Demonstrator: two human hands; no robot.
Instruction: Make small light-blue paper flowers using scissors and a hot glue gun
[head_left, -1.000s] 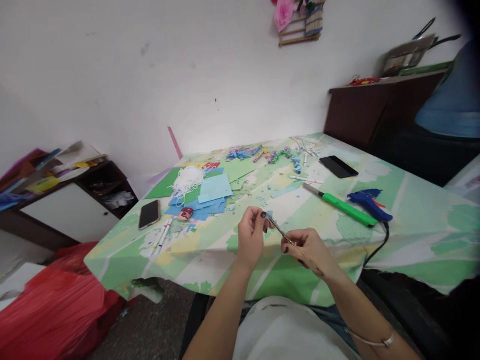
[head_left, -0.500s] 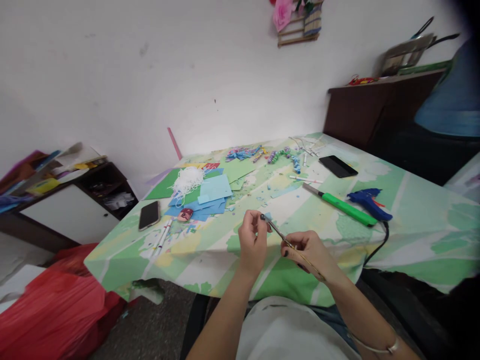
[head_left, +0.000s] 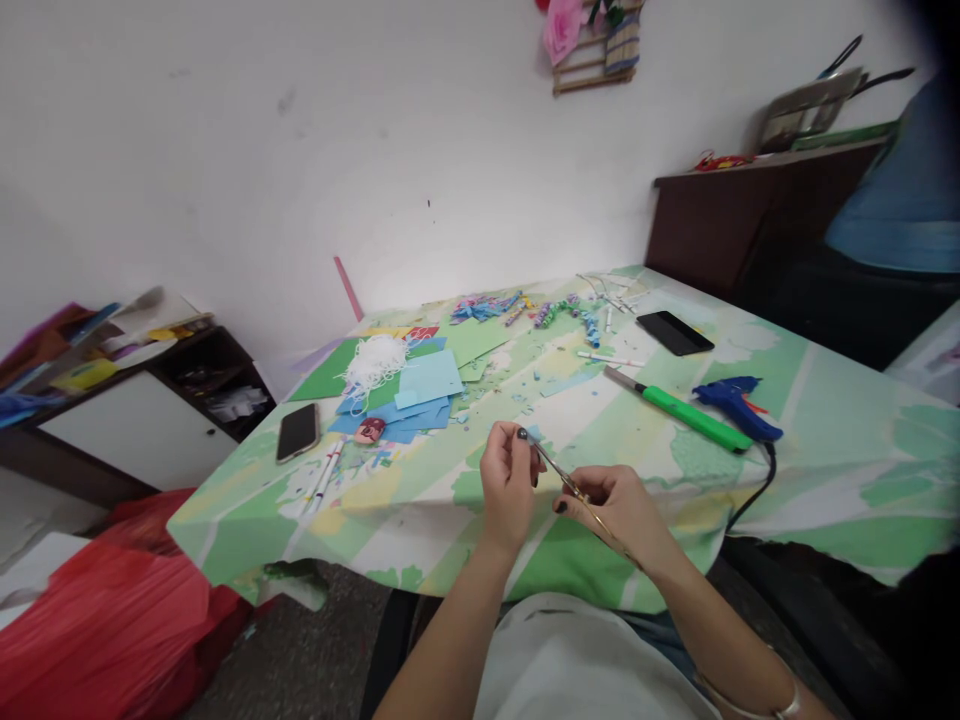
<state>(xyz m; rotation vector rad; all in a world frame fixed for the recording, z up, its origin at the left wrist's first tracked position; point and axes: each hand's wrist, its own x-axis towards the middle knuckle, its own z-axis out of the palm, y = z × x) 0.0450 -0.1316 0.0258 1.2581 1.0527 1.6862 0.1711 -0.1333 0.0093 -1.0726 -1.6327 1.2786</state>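
The left hand [head_left: 508,485] pinches one small light-blue paper piece [head_left: 533,437]; the right hand [head_left: 609,505] curls round one slim metal tool [head_left: 555,467] meeting it. Green-patterned tablecloth [head_left: 427,510] spans from both hands to its near hem — one blue plastic glue gun [head_left: 739,407] lies rightward.

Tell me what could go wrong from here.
The slim metal tool in the right hand points at the fingertips of the left hand; a slip might nick them. The small blue piece there could drop among the paper scraps. The glue gun has its cord over the edge of the table; a snag could drag it.
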